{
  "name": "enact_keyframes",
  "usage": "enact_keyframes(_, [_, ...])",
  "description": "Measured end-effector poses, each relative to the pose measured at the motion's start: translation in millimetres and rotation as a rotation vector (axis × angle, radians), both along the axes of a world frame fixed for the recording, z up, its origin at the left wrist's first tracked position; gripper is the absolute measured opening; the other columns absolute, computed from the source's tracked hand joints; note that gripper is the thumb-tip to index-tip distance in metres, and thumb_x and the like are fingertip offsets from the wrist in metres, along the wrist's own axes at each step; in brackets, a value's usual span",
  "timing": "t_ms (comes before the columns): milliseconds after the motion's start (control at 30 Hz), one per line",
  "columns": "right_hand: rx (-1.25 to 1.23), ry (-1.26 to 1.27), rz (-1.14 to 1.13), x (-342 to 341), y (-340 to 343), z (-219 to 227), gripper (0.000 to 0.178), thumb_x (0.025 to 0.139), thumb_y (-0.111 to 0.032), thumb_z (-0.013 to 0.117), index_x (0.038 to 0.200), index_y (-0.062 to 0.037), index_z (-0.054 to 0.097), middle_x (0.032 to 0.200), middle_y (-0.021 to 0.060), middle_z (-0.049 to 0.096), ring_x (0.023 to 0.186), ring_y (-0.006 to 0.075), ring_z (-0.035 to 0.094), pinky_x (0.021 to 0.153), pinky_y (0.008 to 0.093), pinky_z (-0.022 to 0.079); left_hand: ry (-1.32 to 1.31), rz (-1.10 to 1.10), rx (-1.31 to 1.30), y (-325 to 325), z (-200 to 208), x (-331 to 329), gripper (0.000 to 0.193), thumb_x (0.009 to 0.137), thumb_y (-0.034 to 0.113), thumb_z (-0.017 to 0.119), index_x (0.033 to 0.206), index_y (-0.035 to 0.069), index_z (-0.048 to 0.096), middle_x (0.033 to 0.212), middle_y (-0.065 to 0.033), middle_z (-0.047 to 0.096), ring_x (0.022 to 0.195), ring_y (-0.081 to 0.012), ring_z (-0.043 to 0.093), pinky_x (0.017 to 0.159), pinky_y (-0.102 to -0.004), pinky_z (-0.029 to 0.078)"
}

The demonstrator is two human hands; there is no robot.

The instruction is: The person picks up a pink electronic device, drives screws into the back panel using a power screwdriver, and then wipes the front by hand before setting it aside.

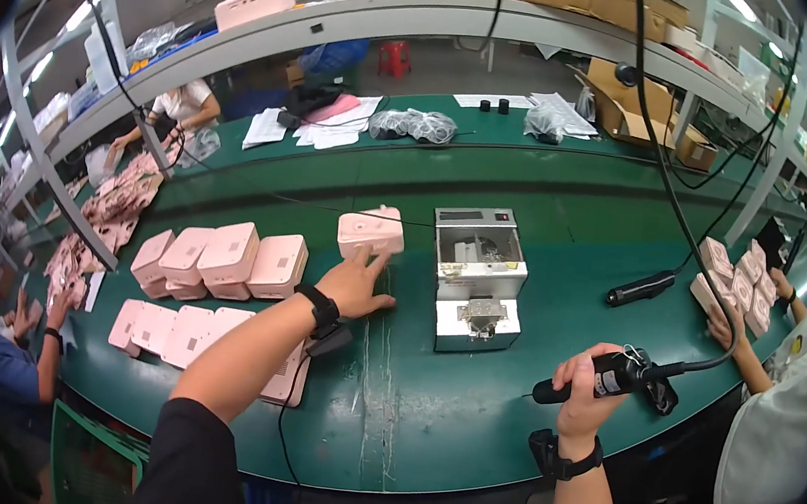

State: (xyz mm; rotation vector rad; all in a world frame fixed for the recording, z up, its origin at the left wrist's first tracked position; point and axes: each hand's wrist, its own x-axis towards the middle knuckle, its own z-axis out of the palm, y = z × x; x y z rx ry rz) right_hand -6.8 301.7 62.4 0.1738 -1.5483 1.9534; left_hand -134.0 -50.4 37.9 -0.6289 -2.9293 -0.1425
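Note:
My left hand (356,282) reaches over the green bench, fingers stretched out and thumb spread. Its fingertips are at the near edge of a pink plastic housing (371,229), which lies apart from the others. Whether they press on it is hard to make out. My right hand (592,385) is wrapped round a black corded electric screwdriver (612,380), its tip pointing left above the bench. Between my hands, farther back, stands a silver screw feeder (477,277) with a clear window. Left of my left forearm sit two rows of pink housings (228,251), some stacked and partly hidden by the arm.
A second black screwdriver (641,289) lies right of the feeder. Small pink parts (736,285) are grouped at the far right, beside a co-worker's hand (728,327). Pink pieces (113,212) are heaped at the left, near other people. Cables hang overhead from a shelf (389,16).

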Motion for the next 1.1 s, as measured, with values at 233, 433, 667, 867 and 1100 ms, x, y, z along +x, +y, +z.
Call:
enact_keyframes(233, [-0.089, 0.018, 0.003, 3, 14, -5, 0.015, 0.093, -0.007, 0.055, 0.103, -0.0014, 0.045, 0.065, 0.0061, 0.048, 0.051, 0.0131, 0.046, 0.050, 0.0292, 0.045, -0.113, -0.041, 0.073, 9, 57, 93, 0.075, 0.087, 0.050, 0.069, 0.138, -0.001, 0.048, 0.140, -0.0336, 0.045, 0.127, -0.0467, 0.049, 0.106, -0.0472, 0.042])
enact_keyframes(433, [-0.123, 0.016, 0.027, 0, 17, -7, 0.017, 0.092, -0.008, 0.056, 0.103, -0.0021, 0.045, 0.065, 0.0058, 0.047, 0.050, 0.0133, 0.045, 0.049, 0.0296, 0.044, -0.144, 0.228, -0.261, -27, 38, 188, 0.085, 0.079, 0.052, 0.075, 0.139, -0.001, 0.047, 0.135, -0.0366, 0.045, 0.127, -0.0506, 0.044, 0.108, -0.0565, 0.036])
enact_keyframes(667, [-0.034, -0.009, 0.047, -1, 4, -6, 0.020, 0.087, -0.004, 0.062, 0.102, -0.0026, 0.048, 0.068, 0.0050, 0.050, 0.053, 0.0121, 0.049, 0.051, 0.0282, 0.044, -0.102, 0.079, -0.154, -26, 31, 218, 0.083, 0.076, 0.026, 0.074, 0.148, 0.005, 0.039, 0.145, -0.0361, 0.037, 0.137, -0.0500, 0.037, 0.115, -0.0562, 0.029])
enact_keyframes(867, [0.229, 0.052, 0.028, 13, -7, -8, 0.025, 0.080, 0.004, 0.072, 0.097, -0.0030, 0.054, 0.074, 0.0029, 0.058, 0.058, 0.0067, 0.054, 0.054, 0.0231, 0.046, -0.216, -0.598, -0.055, 31, 30, 188, 0.081, 0.074, 0.020, 0.071, 0.149, 0.019, 0.041, 0.151, -0.0253, 0.038, 0.142, -0.0420, 0.035, 0.117, -0.0556, 0.028])
enact_keyframes(1100, [0.291, -0.060, 0.063, 14, -19, 9, 0.021, 0.085, 0.000, 0.067, 0.100, -0.0017, 0.052, 0.074, 0.0056, 0.059, 0.060, 0.0106, 0.057, 0.057, 0.0259, 0.049, -0.015, -0.656, 0.168, 61, 5, 161, 0.083, 0.074, 0.024, 0.076, 0.149, 0.020, 0.041, 0.154, -0.0221, 0.035, 0.141, -0.0394, 0.038, 0.116, -0.0532, 0.032])
